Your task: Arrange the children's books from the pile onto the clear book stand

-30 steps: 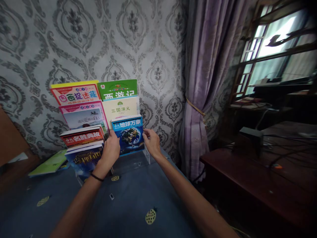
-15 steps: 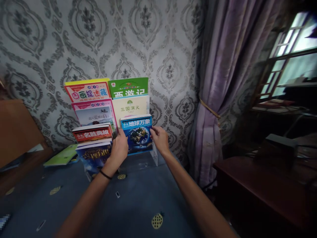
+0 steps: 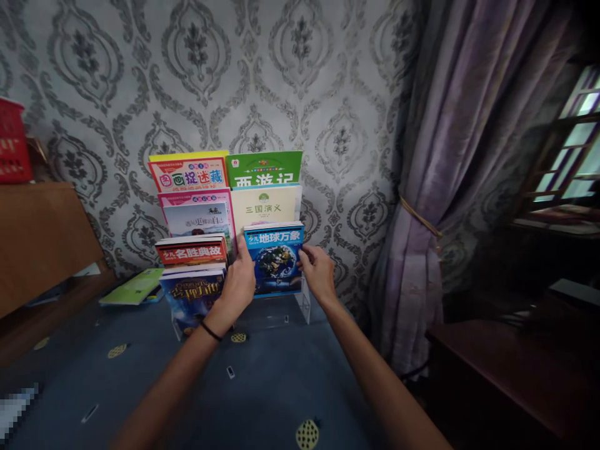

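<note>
A blue book with a globe on its cover (image 3: 275, 261) stands upright in the right column of a clear tiered book rack (image 3: 305, 306). My left hand (image 3: 240, 280) grips its left edge, and my right hand (image 3: 319, 270) pinches the right edge. Behind it rise a cream book (image 3: 265, 206) and a green book (image 3: 265, 165). In the left column, a dark blue book (image 3: 194, 294) is in front of a red-topped book (image 3: 192, 251). Farther back are a pink-bordered book (image 3: 199, 215) and a red and yellow book (image 3: 190, 176).
Green booklets (image 3: 134, 286) lie flat left of the rack on the blue patterned tablecloth (image 3: 267, 400). A wooden box (image 3: 47, 240) with a red basket (image 3: 14, 144) on top is at the left. A purple curtain (image 3: 422, 250) hangs beside a dark red desk (image 3: 497, 375).
The view has turned left, so everything appears farther right and the red basket has come into sight. Both hands keep their hold on the globe book, which stays at about the same place in the rack.
</note>
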The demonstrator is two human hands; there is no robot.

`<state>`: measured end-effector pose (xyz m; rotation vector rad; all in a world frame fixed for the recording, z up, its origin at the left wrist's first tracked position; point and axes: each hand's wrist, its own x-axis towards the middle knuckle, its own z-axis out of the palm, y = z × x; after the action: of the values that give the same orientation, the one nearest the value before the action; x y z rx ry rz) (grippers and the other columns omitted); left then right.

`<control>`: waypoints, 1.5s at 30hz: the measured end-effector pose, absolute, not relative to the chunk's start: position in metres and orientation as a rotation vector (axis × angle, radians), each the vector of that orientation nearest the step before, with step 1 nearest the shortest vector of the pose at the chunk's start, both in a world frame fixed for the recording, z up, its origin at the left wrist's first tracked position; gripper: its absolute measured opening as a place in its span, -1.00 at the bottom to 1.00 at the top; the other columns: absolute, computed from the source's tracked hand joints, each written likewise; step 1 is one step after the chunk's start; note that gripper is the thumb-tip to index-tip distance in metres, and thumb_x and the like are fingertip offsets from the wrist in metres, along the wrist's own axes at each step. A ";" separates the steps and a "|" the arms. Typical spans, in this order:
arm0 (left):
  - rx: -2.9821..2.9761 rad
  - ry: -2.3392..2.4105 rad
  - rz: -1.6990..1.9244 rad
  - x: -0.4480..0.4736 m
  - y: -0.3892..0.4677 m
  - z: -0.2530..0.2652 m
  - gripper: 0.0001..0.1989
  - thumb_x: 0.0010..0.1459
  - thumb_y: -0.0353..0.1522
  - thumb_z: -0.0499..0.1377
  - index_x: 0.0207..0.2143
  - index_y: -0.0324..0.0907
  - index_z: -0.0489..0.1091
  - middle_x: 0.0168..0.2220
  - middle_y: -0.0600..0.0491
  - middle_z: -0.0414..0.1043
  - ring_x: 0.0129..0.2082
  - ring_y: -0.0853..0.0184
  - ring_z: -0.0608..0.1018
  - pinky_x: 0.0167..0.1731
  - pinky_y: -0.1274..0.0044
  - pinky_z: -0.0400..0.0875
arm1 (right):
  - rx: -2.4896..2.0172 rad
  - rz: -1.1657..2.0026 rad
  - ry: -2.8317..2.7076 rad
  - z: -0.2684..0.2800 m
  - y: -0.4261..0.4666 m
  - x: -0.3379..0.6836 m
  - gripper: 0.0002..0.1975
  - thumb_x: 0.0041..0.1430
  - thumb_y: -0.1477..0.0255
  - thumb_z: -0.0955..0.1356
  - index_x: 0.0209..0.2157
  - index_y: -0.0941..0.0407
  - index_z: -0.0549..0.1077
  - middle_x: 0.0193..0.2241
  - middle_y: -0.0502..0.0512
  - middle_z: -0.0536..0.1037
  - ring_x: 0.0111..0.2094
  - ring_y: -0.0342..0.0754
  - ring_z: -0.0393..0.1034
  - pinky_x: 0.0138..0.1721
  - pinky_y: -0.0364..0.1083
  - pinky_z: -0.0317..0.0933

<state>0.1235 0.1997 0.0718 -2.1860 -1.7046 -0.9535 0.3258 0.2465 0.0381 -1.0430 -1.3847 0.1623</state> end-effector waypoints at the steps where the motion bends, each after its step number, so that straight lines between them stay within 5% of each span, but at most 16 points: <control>1: -2.186 -1.705 -0.949 0.124 0.199 0.072 -0.26 0.33 -0.53 -0.08 0.41 -0.45 -0.45 -0.33 -0.18 0.58 -0.36 0.16 0.65 -0.32 0.42 0.51 | -1.044 0.167 -1.382 0.038 0.246 0.326 -0.65 0.24 0.24 0.29 -0.18 0.15 0.60 -0.30 0.21 0.56 -0.49 0.01 0.46 -0.42 0.01 0.39; 10: -2.209 -1.732 -0.915 0.126 0.194 0.081 -0.23 0.27 -0.57 -0.06 0.42 -0.51 -0.40 -0.25 -0.28 0.56 -0.28 0.08 0.65 -0.21 0.32 0.53 | -1.042 0.073 -1.389 0.051 0.245 0.323 -0.64 0.21 0.25 0.30 -0.09 0.16 0.55 -0.24 0.23 0.59 -0.35 0.07 0.49 -0.24 0.07 0.41; 28: -2.256 -1.735 -0.924 0.124 0.195 0.091 -0.24 0.23 -0.58 -0.05 0.40 -0.52 -0.35 -0.08 -0.44 0.53 -0.16 0.02 0.66 -0.15 0.29 0.54 | -1.044 0.204 -1.361 0.057 0.252 0.322 -0.65 0.15 0.25 0.32 -0.14 0.15 0.55 -0.28 0.20 0.57 -0.42 0.03 0.47 -0.33 0.01 0.39; 36: -2.066 -1.537 -0.968 0.128 0.190 0.090 -0.22 0.25 -0.57 -0.04 0.41 -0.48 -0.40 0.14 -0.51 0.32 -0.01 -0.04 0.60 -0.05 0.20 0.55 | -1.090 0.185 -1.391 0.058 0.251 0.323 -0.66 0.17 0.26 0.32 -0.13 0.16 0.56 -0.26 0.21 0.60 -0.31 0.09 0.51 -0.23 0.05 0.40; 41: -1.949 -1.444 -0.763 0.131 0.179 0.106 -0.27 0.14 -0.66 0.00 0.38 -0.40 -0.07 0.17 -0.40 0.26 0.21 -0.13 0.37 0.05 0.16 0.50 | -1.101 0.206 -1.406 0.060 0.252 0.325 -0.67 0.16 0.27 0.33 -0.15 0.16 0.57 -0.28 0.21 0.61 -0.33 0.10 0.52 -0.24 0.06 0.42; 45: -1.954 -1.360 -0.749 0.127 0.182 0.112 -0.36 0.17 -0.67 -0.07 0.32 -0.44 0.05 0.15 -0.39 0.27 0.16 -0.06 0.36 0.11 0.14 0.42 | -1.085 0.255 -1.437 0.065 0.248 0.329 -0.69 0.14 0.24 0.34 -0.19 0.14 0.57 -0.32 0.16 0.62 -0.38 0.06 0.52 -0.32 0.01 0.41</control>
<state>0.1269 0.1823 0.1116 -1.9541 -1.3604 -0.7486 0.3294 0.2480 0.0649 -1.0852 -1.4373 0.2550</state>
